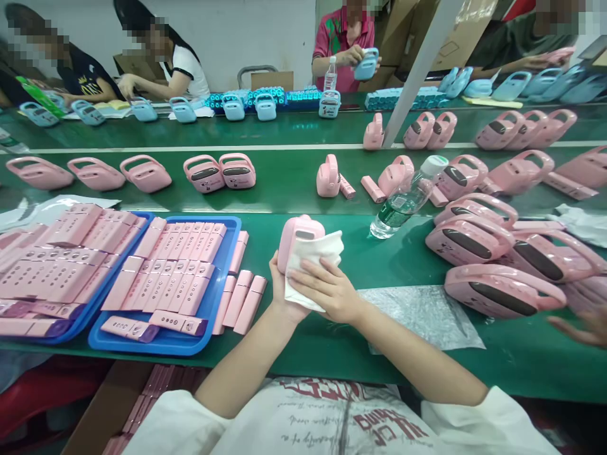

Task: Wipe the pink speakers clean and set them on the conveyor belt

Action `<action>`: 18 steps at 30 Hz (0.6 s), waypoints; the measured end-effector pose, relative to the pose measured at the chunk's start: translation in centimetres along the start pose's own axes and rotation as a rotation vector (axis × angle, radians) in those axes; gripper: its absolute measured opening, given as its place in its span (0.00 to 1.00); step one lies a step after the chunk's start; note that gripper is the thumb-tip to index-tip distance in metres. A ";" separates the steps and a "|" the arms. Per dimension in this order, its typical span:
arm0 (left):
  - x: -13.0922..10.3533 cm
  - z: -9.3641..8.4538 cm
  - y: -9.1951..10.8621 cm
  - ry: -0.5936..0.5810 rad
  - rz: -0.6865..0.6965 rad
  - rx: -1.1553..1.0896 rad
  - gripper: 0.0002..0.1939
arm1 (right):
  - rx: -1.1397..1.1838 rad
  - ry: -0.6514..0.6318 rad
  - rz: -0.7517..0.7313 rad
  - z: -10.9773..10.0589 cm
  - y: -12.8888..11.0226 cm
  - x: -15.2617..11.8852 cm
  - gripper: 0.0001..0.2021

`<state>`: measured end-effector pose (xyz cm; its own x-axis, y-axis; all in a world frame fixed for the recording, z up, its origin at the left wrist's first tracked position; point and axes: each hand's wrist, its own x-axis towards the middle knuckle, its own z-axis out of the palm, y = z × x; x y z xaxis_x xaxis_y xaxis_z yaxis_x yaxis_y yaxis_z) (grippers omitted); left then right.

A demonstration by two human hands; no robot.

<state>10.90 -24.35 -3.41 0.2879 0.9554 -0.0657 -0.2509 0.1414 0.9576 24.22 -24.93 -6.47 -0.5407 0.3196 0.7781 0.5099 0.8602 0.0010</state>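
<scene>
Evidently a wiping step is in hand: the left grip [283, 297] is closed around the lower side of a pink device [286, 243], keeping it tilted up just above the surface [327, 354], near the middle of its near edge, while the right grip [327, 291], fingers nearly straight, holds a white cloth [327, 248] pressed flat over the device's face. The next move seems to call for a steady left hold, with light, even pressure through the cloth as it covers the rest of the shell. Just left lie loose pink bars [249, 306], then a blue tray [142, 345] of more bars along the near edge. To the right, a translucent sheet [422, 316] lies flat, with a water bottle [401, 202] beyond it; toward the right edge, handled pink units [502, 292] crowd together near another person's hand [588, 325].
</scene>
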 end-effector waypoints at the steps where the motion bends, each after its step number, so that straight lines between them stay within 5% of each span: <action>1: 0.1 0.2 0.4 0.006 -0.084 -0.142 0.39 | -0.012 0.072 0.072 0.3 -0.1 -0.3 0.22; 5: 0.4 1.1 1.4 0.105 -0.430 -0.730 0.30 | 0.187 0.324 0.551 1.5 0.4 0.2 0.30; 8: 0.9 0.7 1.6 0.134 -0.524 -0.670 0.29 | 0.570 0.347 1.005 1.1 2.8 1.7 0.33; 10: 1.5 -0.3 1.8 0.124 -0.468 -0.480 0.28 | 0.729 0.265 1.167 0.1 4.8 2.6 0.35; 13: 2.5 -2.1 2.8 -0.002 -0.290 -0.125 0.28 | 0.755 0.111 1.153 -2.0 7.4 3.8 0.30; 18: 5.5 -4.7 4.4 -0.129 -0.114 0.482 0.34 | 0.626 -0.139 1.064 -3.2 10.1 6.3 0.07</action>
<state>7.08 -17.23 -0.88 0.4081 0.8968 -0.1708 0.2349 0.0776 0.9689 28.17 -15.49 0.43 -0.1402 0.9808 0.1357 0.3519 0.1775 -0.9191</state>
